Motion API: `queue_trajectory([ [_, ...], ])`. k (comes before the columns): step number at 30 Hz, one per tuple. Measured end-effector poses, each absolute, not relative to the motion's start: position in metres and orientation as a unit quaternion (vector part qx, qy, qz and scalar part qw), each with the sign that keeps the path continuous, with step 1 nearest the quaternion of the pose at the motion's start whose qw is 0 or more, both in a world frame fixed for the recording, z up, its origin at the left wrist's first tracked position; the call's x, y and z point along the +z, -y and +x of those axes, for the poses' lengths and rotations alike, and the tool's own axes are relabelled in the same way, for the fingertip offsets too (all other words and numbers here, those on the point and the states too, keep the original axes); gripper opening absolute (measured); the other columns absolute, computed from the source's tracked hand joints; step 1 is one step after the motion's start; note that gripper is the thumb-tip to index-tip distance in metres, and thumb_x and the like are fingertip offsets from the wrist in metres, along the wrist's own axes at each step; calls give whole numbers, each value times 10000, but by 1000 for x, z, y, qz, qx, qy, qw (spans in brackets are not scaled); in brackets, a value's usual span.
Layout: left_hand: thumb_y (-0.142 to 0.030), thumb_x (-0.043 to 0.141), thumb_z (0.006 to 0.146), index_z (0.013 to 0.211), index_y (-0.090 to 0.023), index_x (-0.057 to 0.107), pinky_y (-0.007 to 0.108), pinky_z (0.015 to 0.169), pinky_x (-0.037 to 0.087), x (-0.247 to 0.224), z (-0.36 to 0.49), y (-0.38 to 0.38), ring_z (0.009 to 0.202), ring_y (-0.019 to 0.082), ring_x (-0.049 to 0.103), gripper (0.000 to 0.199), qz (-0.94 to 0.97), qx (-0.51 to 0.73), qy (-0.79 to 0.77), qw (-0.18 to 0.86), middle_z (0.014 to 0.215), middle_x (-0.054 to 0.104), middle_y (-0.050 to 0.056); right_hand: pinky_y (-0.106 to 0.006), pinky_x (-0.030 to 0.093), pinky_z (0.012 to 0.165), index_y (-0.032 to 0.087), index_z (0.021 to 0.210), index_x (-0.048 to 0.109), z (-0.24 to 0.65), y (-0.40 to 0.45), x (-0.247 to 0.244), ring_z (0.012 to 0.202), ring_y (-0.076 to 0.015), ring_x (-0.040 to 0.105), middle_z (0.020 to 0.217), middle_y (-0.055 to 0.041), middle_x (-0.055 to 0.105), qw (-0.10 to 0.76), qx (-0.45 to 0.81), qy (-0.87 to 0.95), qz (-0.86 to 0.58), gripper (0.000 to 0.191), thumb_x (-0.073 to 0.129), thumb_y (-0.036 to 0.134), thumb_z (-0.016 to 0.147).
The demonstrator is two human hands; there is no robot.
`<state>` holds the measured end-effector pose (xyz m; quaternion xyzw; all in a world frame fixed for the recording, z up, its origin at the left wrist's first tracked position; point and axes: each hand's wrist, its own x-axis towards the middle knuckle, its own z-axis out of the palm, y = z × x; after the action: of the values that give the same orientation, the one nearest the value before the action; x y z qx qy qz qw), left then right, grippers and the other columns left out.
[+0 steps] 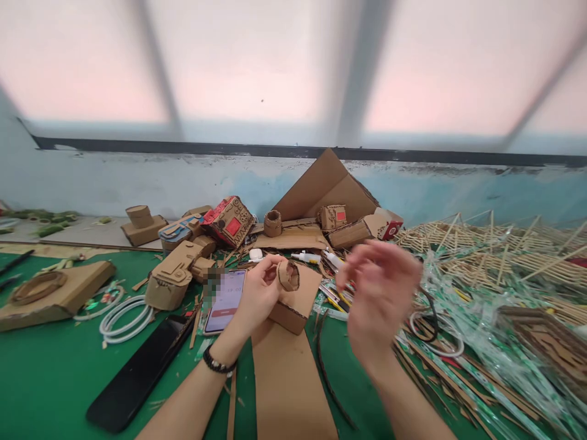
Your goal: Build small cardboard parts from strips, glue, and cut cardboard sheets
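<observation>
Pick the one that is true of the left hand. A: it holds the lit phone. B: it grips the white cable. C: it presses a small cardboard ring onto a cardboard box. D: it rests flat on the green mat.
C: the left hand has its fingers around the small cardboard ring, held against the top of the cardboard box; the lit phone lies untouched on the mat beside it.

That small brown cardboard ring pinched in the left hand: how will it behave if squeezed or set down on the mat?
The small brown cardboard ring looks like a thin curled strip, so it probably flexes and would crush under a firm squeeze. The left hand holds it by fingertips alone, suggesting it is very light. Set on its edge on the green mat, it might roll.
</observation>
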<state>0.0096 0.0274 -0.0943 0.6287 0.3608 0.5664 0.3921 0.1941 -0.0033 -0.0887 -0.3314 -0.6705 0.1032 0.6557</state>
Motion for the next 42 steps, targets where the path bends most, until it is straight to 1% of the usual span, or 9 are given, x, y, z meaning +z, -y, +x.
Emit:
queue_trajectory([
  [1,-350,747,871,922,-175,677,223,649,527,-93,11,-26,720,145,657,195,632,564,-357,394,822,703,13,-309,584,616,296,1366,513,192,-3,-91,769,-180,657,1043,-72,636,672,116,649,-337,278,424,389,1119],
  [2,-351,744,875,922,-173,681,224,647,530,-92,12,-25,721,146,660,195,637,560,-353,395,822,703,16,-277,562,579,282,1274,568,191,-10,-94,744,-172,647,978,-56,638,649,146,665,-340,227,493,403,1097],
  [5,-346,723,904,933,-176,680,225,639,541,-91,14,-22,724,150,674,177,660,538,-338,400,839,714,26,-260,562,595,245,1198,641,190,-23,-104,796,-177,663,992,-69,674,555,181,742,-330,217,578,399,1058],
  [7,-331,704,928,949,-184,676,224,639,548,-92,15,-21,734,151,686,151,670,530,-326,405,846,712,26,-260,555,593,238,1191,663,190,-23,-109,768,-167,648,987,-66,678,543,172,757,-319,205,598,368,1047],
  [13,-216,668,943,960,-197,698,239,735,569,-96,12,-24,824,156,713,40,687,532,-313,383,905,725,28,-265,545,587,237,1140,675,191,-19,-112,735,-161,639,935,-51,697,554,156,755,-315,144,575,295,1054],
  [19,-216,642,956,920,-200,702,274,776,561,-95,10,-25,845,175,707,72,717,520,-339,316,913,744,39,-303,555,656,237,1098,649,198,-22,-116,851,-199,682,953,-69,719,540,79,779,-309,120,533,258,1078],
  [28,-168,605,955,967,-227,723,296,831,562,-97,8,-26,882,183,715,133,763,494,-344,235,945,759,32,-336,543,744,237,1150,611,209,-22,-120,935,-232,695,1042,-91,729,474,-18,815,-334,109,524,231,1085],
  [36,-171,611,962,999,-229,730,288,824,565,-99,5,-28,914,186,717,137,769,479,-341,252,976,762,39,-365,529,789,234,1160,608,213,-23,-125,952,-253,689,1030,-87,731,438,-25,830,-346,137,494,275,1098],
  [42,-205,617,962,977,-219,735,276,757,569,-103,6,-32,861,185,712,120,768,466,-342,277,961,758,48,-334,491,695,231,1116,616,214,-24,-124,892,-236,680,969,-74,720,424,-39,840,-337,136,483,242,1091],
])
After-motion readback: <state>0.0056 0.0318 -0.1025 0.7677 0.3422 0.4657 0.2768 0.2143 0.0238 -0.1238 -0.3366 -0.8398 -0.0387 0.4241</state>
